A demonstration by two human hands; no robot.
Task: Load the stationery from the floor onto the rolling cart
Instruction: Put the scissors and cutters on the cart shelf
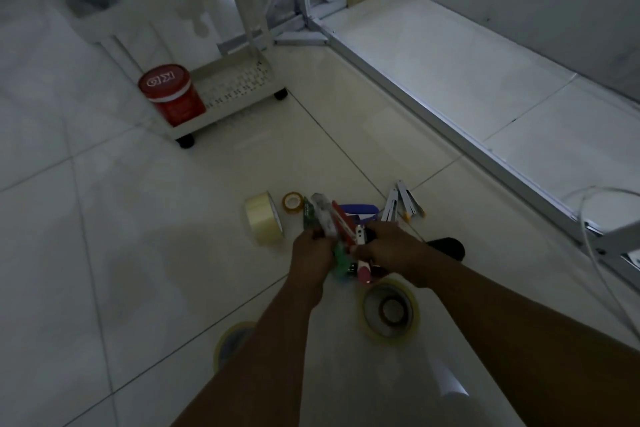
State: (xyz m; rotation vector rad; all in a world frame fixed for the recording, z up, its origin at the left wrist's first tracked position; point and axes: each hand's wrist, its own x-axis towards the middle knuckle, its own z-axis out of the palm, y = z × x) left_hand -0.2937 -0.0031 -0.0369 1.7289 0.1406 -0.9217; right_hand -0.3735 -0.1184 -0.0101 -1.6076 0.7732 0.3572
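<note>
My left hand (311, 255) grips a bundle of stationery (330, 224): green, clear and red pieces sticking up from the fist. My right hand (389, 248) is closed on the same bundle from the right, with a pink-ended piece (363, 274) poking out below. On the floor lie a clear tape roll (265, 218) standing on edge, a small tape roll (292, 203), a big flat tape ring (389, 310), another roll (228, 343) partly behind my left forearm, a blue item (360, 210) and white staplers (401, 201). The white rolling cart (239, 87) stands at upper left.
A red round tin (171, 94) sits on the cart's bottom shelf. A white metal frame (415, 90) runs diagonally along the wall to the right. A white cable (595, 253) loops at the right. A black object (448, 246) lies behind my right wrist.
</note>
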